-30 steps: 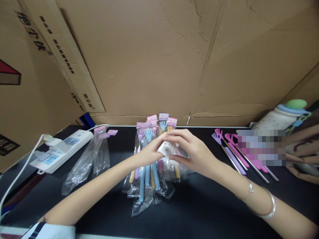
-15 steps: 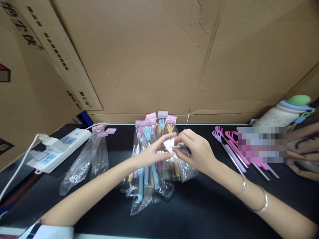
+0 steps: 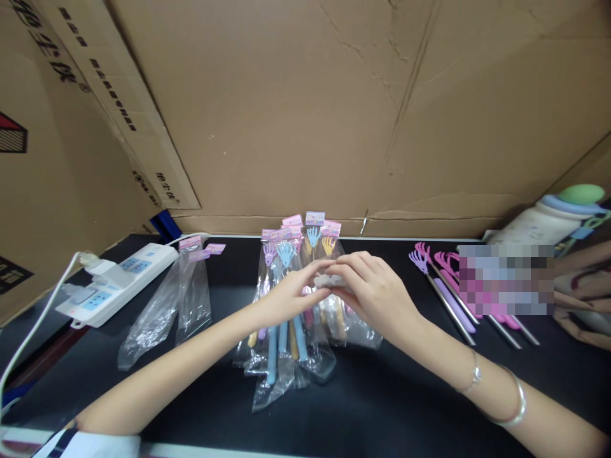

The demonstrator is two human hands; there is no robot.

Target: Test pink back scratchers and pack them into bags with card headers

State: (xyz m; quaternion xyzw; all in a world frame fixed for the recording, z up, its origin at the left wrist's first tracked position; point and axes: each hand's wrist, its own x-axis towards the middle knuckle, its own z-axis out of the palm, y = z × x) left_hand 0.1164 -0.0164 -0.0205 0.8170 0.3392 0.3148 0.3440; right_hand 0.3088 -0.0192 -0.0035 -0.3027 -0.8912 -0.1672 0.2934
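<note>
Over the middle of the black table, my left hand (image 3: pixel 293 296) pinches the white top (image 3: pixel 329 280) of a clear plastic bag, thumb below and fingers above. Opposite it, my right hand (image 3: pixel 379 289) closes on the same bag top, its fingertips meeting the left ones. Part of the bag's film (image 3: pixel 366 332) hangs below my right hand; its contents are mostly hidden. Under my hands lie several bagged back scratchers, among them a blue one (image 3: pixel 286 253) and a yellow one (image 3: pixel 329 245), with pink and purple header cards (image 3: pixel 315 219).
Flat bags with header cards (image 3: pixel 195 299) lie left, beside a white power strip (image 3: pixel 136 270). Loose pink and purple back scratchers (image 3: pixel 456 302) lie right, near a bottle (image 3: pixel 539 222) and another person's hand (image 3: pixel 585 302). A cardboard wall (image 3: pixel 286 114) stands behind.
My fingers have closed in around the bag's white top, which shows less and lies flatter now. My right hand has turned over it. The view has shifted slightly.
</note>
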